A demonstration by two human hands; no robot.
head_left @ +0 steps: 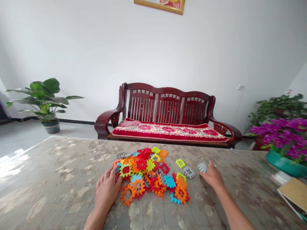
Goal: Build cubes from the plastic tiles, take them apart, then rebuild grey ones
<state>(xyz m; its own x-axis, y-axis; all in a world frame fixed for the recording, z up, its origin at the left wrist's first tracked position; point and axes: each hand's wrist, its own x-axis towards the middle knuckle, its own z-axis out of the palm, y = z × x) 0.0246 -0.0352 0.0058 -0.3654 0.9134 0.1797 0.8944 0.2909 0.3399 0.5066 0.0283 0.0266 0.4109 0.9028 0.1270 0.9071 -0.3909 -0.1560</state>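
A heap of flat, notched plastic squares (150,174) in red, orange, yellow-green, blue and grey lies on the patterned table (59,179). My left hand (106,190) rests at the heap's left edge, fingers curled against the red and orange pieces. My right hand (212,176) is to the right of the heap, its fingertips touching a single grey piece (202,167) that lies apart. Another grey piece (189,172) and a yellow-green one (180,163) lie loose between that hand and the heap.
Beyond the table stands a dark wooden bench (165,116) with a red flowered cushion. A leafy potted plant (45,102) is at the far left. A teal pot of purple flowers (286,143) and a brown book (294,191) sit at the table's right edge.
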